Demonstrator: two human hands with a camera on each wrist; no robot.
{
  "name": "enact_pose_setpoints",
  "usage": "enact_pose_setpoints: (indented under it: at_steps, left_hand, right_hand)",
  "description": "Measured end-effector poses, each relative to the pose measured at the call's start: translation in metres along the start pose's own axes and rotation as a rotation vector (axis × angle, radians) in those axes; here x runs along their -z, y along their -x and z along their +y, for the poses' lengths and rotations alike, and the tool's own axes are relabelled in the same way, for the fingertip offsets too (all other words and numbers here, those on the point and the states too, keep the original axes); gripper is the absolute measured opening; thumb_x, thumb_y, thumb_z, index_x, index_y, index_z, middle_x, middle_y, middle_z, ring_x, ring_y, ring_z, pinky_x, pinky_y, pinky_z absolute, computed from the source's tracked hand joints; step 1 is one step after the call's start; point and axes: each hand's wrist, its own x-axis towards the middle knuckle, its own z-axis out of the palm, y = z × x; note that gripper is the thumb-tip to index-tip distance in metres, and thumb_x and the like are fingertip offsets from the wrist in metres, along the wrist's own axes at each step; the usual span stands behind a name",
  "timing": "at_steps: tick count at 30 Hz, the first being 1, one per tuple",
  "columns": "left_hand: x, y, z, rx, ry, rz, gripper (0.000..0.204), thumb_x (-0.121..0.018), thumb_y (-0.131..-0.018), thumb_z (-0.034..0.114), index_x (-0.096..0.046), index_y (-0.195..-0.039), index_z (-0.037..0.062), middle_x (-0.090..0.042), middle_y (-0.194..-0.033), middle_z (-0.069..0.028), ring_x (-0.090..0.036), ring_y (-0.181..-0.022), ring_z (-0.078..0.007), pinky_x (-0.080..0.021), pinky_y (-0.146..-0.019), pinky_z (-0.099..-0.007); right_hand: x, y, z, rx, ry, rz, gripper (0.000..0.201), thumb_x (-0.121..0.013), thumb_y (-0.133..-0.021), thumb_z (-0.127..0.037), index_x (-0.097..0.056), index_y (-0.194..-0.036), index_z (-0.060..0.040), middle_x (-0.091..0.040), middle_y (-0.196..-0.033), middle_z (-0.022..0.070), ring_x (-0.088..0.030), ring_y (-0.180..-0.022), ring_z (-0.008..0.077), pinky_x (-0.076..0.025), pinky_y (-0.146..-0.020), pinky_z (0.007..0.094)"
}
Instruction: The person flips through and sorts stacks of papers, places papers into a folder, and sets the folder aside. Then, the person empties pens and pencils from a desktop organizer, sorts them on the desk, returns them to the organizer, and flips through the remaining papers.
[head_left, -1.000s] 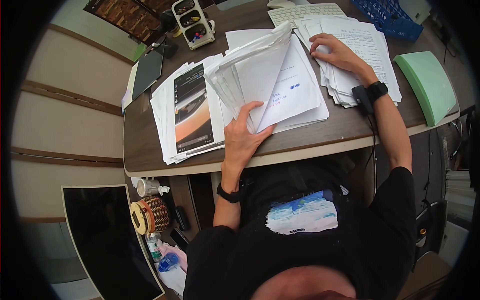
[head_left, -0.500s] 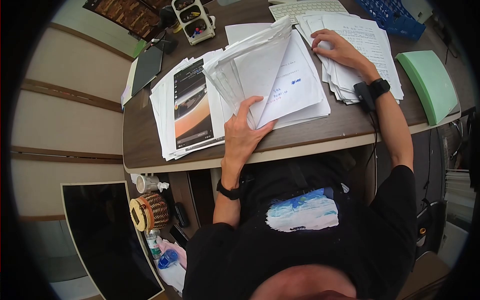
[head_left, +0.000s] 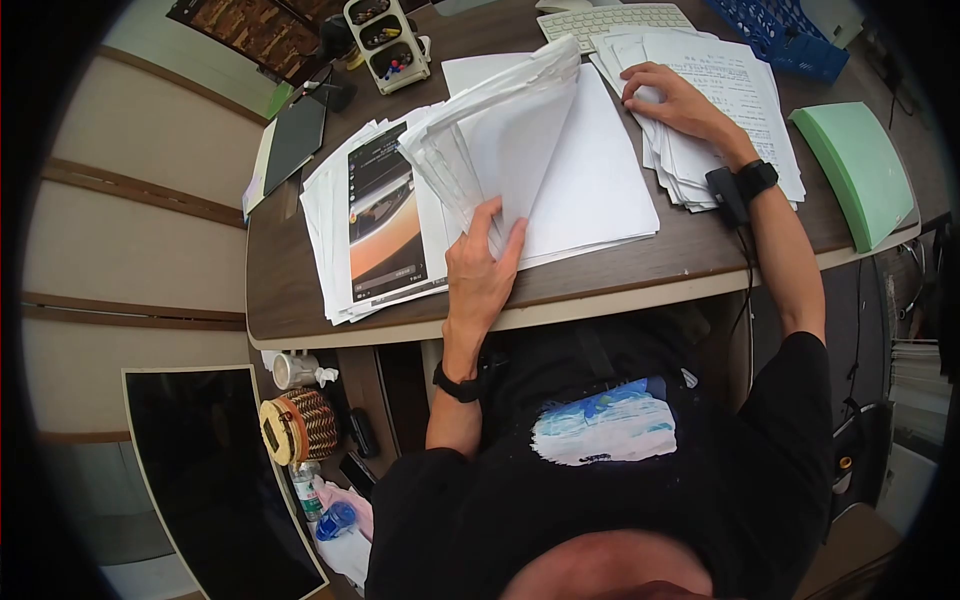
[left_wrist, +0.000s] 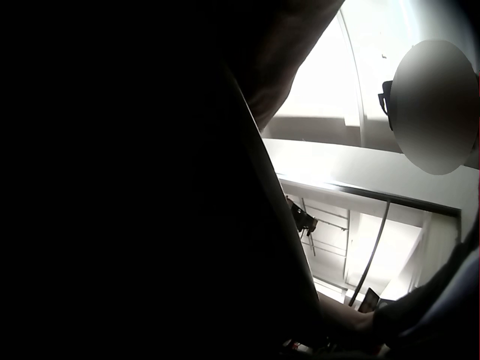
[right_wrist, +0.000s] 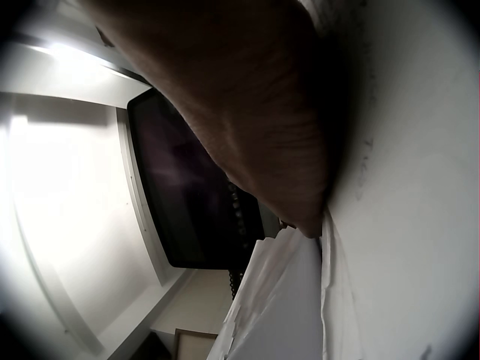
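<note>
In the head view my left hand (head_left: 480, 275) grips a sheaf of white papers (head_left: 515, 140) near its lower corner. The sheaf stands partly lifted and fanned, thumb along its right edge. Below it a blank white sheet (head_left: 595, 185) tops a stack on the desk. My right hand (head_left: 690, 112) rests with loosely bent fingers on a pile of printed pages (head_left: 765, 125) at the right. In the right wrist view that hand (right_wrist: 247, 112) lies against the white paper (right_wrist: 412, 202). The left wrist view is mostly dark and hides what the left hand holds.
Left of the sheaf lies a paper stack topped by a printed picture (head_left: 385, 230). Along the back are a pen organizer (head_left: 387, 45), a keyboard (head_left: 615, 25) and a blue basket (head_left: 785, 40). A green box-like object (head_left: 855, 175) stands by the desk's right edge.
My left thumb has drawn in from the lower right to the sheaf's edge. The sheet with blue handwriting no longer shows; a blank sheet lies there now. My right hand stays put.
</note>
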Motion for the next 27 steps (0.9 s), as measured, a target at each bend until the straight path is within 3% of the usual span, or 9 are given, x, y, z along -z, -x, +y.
enact_pose_setpoints:
  at_steps: [6, 8, 9, 12, 14, 15, 17, 20, 27]
  left_hand:
    - [0.002, -0.004, 0.003, 0.048, 0.098, 0.036, 0.033, -0.075, -0.102, 0.013, -0.065, -0.131, 0.0027, -0.077, -0.105, -0.0296, -0.077, -0.098, -0.0472, -0.059, -0.082, -0.0460]
    - [-0.001, -0.005, 0.014, 0.028, 0.281, 0.225, 0.038, -0.073, -0.104, 0.013, -0.064, -0.140, 0.0051, -0.077, -0.110, -0.0299, -0.077, -0.100, -0.0473, -0.059, -0.084, -0.0450]
    - [-0.004, -0.007, 0.017, 0.030, 0.280, 0.222, 0.038, -0.073, -0.104, 0.013, -0.064, -0.140, 0.0051, -0.077, -0.110, -0.0299, -0.077, -0.100, -0.0473, -0.059, -0.084, -0.0450]
    - [-0.004, -0.010, 0.018, -0.152, 0.270, 0.395, 0.041, -0.072, -0.104, 0.012, -0.066, -0.145, 0.0099, -0.078, -0.107, -0.0267, -0.078, -0.093, -0.0443, -0.059, -0.082, -0.0429]
    - [0.011, -0.005, 0.008, 0.103, -0.026, -0.111, 0.045, -0.078, -0.100, 0.017, -0.069, -0.144, 0.0145, -0.080, -0.100, -0.0214, -0.078, -0.081, -0.0385, -0.060, -0.077, -0.0403]
    - [0.010, -0.005, 0.008, 0.101, -0.025, -0.111, 0.045, -0.078, -0.100, 0.017, -0.069, -0.144, 0.0145, -0.080, -0.100, -0.0214, -0.078, -0.081, -0.0385, -0.060, -0.077, -0.0403]
    - [0.008, -0.004, 0.007, 0.021, 0.033, -0.195, 0.049, -0.091, -0.090, 0.021, -0.074, -0.134, 0.0112, -0.082, -0.112, -0.0160, -0.081, -0.100, -0.0291, -0.061, -0.091, -0.0375]
    - [0.009, -0.003, 0.010, -0.020, -0.037, -0.222, 0.061, -0.098, -0.080, 0.031, -0.074, -0.133, 0.0111, -0.081, -0.115, -0.0157, -0.081, -0.100, -0.0346, -0.062, -0.089, -0.0383]
    - [0.006, -0.003, 0.007, 0.043, 0.022, -0.189, 0.058, -0.098, -0.080, 0.032, -0.076, -0.129, 0.0115, -0.082, -0.114, -0.0158, -0.081, -0.099, -0.0345, -0.062, -0.088, -0.0387]
  right_hand:
    - [0.001, 0.001, -0.002, -0.055, 0.034, -0.042, 0.018, -0.072, -0.104, -0.031, -0.074, -0.110, -0.0134, -0.061, -0.151, 0.0075, -0.051, -0.147, 0.0293, -0.038, -0.125, 0.0433]
    - [0.003, 0.000, -0.001, -0.058, 0.027, -0.041, 0.018, -0.073, -0.104, -0.031, -0.074, -0.110, -0.0133, -0.061, -0.151, 0.0075, -0.051, -0.146, 0.0291, -0.038, -0.125, 0.0431]
    - [0.002, 0.001, -0.002, -0.061, 0.019, -0.043, 0.019, -0.073, -0.104, -0.031, -0.074, -0.110, -0.0132, -0.061, -0.151, 0.0074, -0.051, -0.146, 0.0290, -0.038, -0.125, 0.0430]
    - [0.001, 0.000, 0.000, -0.042, 0.009, -0.043, 0.019, -0.073, -0.104, -0.031, -0.075, -0.110, -0.0133, -0.061, -0.151, 0.0075, -0.051, -0.146, 0.0288, -0.038, -0.125, 0.0429]
    - [0.001, 0.001, 0.000, -0.047, 0.012, -0.039, 0.019, -0.073, -0.104, -0.031, -0.075, -0.110, -0.0131, -0.061, -0.151, 0.0075, -0.051, -0.146, 0.0288, -0.038, -0.125, 0.0429]
    - [0.001, 0.001, 0.000, -0.054, 0.014, -0.037, 0.019, -0.073, -0.104, -0.031, -0.075, -0.110, -0.0129, -0.061, -0.150, 0.0075, -0.051, -0.146, 0.0288, -0.038, -0.126, 0.0429]
    - [0.002, 0.000, 0.001, -0.050, 0.019, -0.037, 0.019, -0.073, -0.104, -0.031, -0.075, -0.110, -0.0125, -0.061, -0.151, 0.0076, -0.051, -0.146, 0.0289, -0.038, -0.125, 0.0432]
    - [0.001, 0.000, 0.001, -0.043, 0.011, -0.049, 0.020, -0.073, -0.104, -0.031, -0.075, -0.109, -0.0118, -0.061, -0.151, 0.0078, -0.051, -0.146, 0.0292, -0.038, -0.125, 0.0436]
    - [-0.001, -0.002, 0.005, -0.023, 0.051, -0.041, 0.020, -0.073, -0.104, -0.031, -0.075, -0.110, -0.0113, -0.062, -0.150, 0.0089, -0.051, -0.146, 0.0301, -0.038, -0.125, 0.0443]
